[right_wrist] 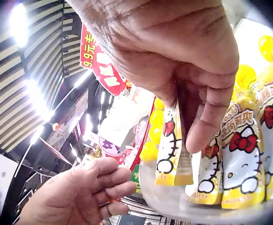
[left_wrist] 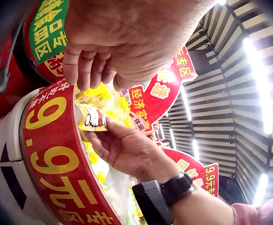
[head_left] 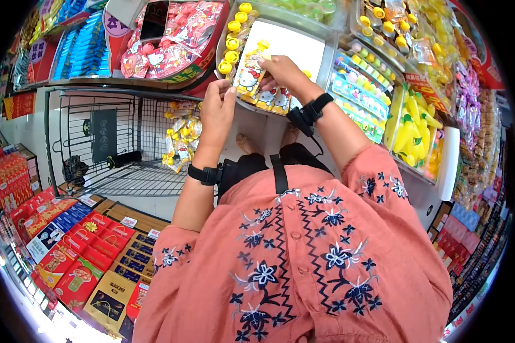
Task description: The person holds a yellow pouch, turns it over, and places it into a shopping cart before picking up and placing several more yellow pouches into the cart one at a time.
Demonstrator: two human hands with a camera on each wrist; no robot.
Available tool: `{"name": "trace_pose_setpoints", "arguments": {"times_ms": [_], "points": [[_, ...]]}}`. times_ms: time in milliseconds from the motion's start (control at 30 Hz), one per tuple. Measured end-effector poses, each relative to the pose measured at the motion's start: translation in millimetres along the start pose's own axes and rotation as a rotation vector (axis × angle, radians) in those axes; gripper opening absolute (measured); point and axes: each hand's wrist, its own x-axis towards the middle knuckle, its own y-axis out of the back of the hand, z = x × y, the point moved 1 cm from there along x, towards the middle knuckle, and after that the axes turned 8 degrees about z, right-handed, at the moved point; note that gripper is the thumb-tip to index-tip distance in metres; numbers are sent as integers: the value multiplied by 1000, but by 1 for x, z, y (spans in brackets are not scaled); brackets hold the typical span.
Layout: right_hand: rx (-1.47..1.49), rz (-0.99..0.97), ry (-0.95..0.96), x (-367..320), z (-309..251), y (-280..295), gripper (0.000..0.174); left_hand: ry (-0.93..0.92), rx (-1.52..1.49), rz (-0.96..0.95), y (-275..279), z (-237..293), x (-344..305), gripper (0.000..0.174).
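Observation:
Between thumb and fingers the right hand [head_left: 283, 73] pinches a yellow-and-white cartoon-cat pouch [head_left: 249, 74] at the front of a display bin; the right wrist view shows this pouch [right_wrist: 170, 154] held on edge. Similar pouches [right_wrist: 242, 159] stand beside it along the clear bin rim [right_wrist: 174, 199]. The left hand [head_left: 217, 108] is held just left of the bin, fingers extended and loosely bent, with nothing in it. In the left wrist view the left hand [left_wrist: 131, 42] hangs above the pouch, apart from it, while the right hand [left_wrist: 134, 147] grips the pouch.
A wire shopping cart [head_left: 114, 183] at the left holds several yellow-capped pouches [head_left: 183, 137]. Beside the bin are pink packets [head_left: 197, 26] with a phone [head_left: 156, 20] above them. Trays of yellow lemon-shaped items [head_left: 413, 126] stand at the right. A red price strip [left_wrist: 56, 154] edges the bin.

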Motion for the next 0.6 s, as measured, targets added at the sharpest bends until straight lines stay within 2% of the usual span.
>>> {"name": "trace_pose_setpoints", "arguments": {"times_ms": [133,333,433,533,600], "points": [[-39,-52,-70,12,3,-6,43,18,32,-41,-3,-13,2,25],[-7,-87,-123,27,11,-8,39,-380,459,-12,-14,8,7,27],[-177,-127,-120,30,2,-5,37,-537,521,-27,-28,8,13,27],[-389,-80,-34,24,-5,-5,33,-598,592,-71,-38,9,12,35],[-347,12,11,20,2,0,32,-616,656,-86,-42,2,13,37]]}}
